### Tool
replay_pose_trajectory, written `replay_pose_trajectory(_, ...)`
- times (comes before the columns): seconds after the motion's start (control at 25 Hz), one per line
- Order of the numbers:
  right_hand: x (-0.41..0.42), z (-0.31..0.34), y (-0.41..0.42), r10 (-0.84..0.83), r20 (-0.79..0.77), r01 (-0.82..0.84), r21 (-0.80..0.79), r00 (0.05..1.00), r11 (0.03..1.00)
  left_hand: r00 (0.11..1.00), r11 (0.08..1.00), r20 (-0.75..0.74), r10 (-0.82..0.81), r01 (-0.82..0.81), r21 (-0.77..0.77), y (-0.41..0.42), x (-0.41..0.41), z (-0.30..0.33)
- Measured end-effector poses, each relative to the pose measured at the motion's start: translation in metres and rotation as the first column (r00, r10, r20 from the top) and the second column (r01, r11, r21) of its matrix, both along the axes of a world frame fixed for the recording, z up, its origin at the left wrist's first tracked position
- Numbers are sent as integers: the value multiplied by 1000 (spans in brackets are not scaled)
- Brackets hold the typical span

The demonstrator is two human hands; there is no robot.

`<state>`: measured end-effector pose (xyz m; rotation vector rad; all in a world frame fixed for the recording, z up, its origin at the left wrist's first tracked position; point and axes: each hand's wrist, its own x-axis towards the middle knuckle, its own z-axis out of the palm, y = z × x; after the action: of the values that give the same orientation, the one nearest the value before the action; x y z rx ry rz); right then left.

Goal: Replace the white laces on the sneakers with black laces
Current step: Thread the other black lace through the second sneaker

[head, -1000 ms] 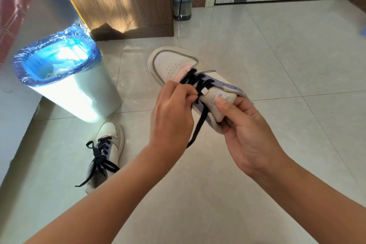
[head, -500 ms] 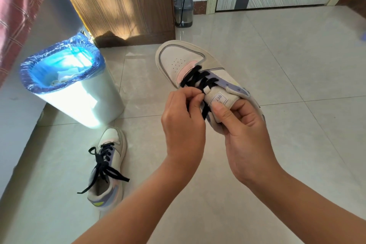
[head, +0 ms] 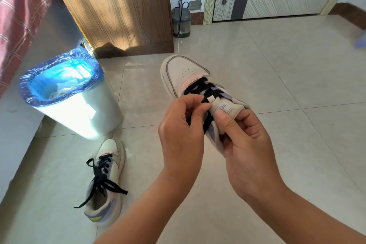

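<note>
Above the tiled floor (head: pixel 277 85), to the right of the waste bin (head: pixel 79 109), a held sneaker (head: pixel 184 73) was kept in the air with its toe pointing away from the person. Both forearms came up from the lower edge of the view and met at this shoe. The right hand (head: pixel 245 140) was under and behind the shoe; its fingers were curled around the heel part, and its thumb was pressing on the tongue with the label, so its grip was closed on the shoe. The left hand (head: pixel 182 130) was on the side nearer to the bin, with the back of the hand toward the camera. Its thumb and fingers were bent together and were pinching the black lace (head: pixel 204 87) just beside the tongue, so this grip was closed on the lace. The lace crossed several times over the front of the shoe, and one loose part of it hung down between the two hands.

Below the bin, on the floor, the second sneaker (head: pixel 107 182) was lying with its own black lace already through the holes and the ends spread loose. The bin had a blue bag (head: pixel 59 77) over its rim. Behind the bin stood a wooden cabinet (head: pixel 118 6).
</note>
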<state>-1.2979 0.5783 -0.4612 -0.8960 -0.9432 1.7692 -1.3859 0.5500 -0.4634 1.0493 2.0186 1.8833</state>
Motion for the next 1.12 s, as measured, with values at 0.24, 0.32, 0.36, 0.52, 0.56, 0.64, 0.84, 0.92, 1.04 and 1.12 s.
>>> replay_pose_trajectory(0.24, -1, 0, -8, -11, 74, -4, 201, 997, 980, 998, 1000, -59, -21, 21, 5, 2, -7, 11)
replay_pose_trajectory(0.32, -1, -1, -12, -7, 88, -14, 242, 996, 970, 996, 999, -82, -43, 44, 11, 2, -7, 13)
replay_pose_trajectory(0.36, -1, -1, -12, -10, 90, -12, 242, 996, 970, 993, 998, -96, -64, 64, -1, 2, -7, 13)
replay_pose_trajectory(0.52, 2, -5, -11, -34, 109, 0, 300, 993, 954, 978, 991, -171, -119, 108, -74, -1, -8, 16)
replay_pose_trajectory(0.56, 3, -7, -12, -37, 115, -2, 321, 993, 947, 977, 989, -169, -132, 118, -89, -3, -8, 18)
replay_pose_trajectory(0.64, 5, -11, -12, -40, 131, -13, 383, 991, 924, 976, 985, -162, -148, 132, -107, -6, -7, 21)
replay_pose_trajectory(0.84, 10, -21, -8, -195, 303, -64, 671, 933, 738, 956, 989, -267, -118, 88, -122, -11, -3, 24)
replay_pose_trajectory(0.92, 10, -24, -6, -278, 342, -80, 748, 897, 659, 941, 989, -324, -95, 50, -142, -10, -1, 24)
replay_pose_trajectory(1.04, 10, -28, -6, -327, 345, -72, 777, 880, 625, 930, 990, -355, -95, 50, -135, -8, 0, 22)
replay_pose_trajectory(1.12, 11, -25, -5, -297, 313, -32, 736, 902, 676, 951, 989, -283, -128, 101, -108, -9, -2, 20)
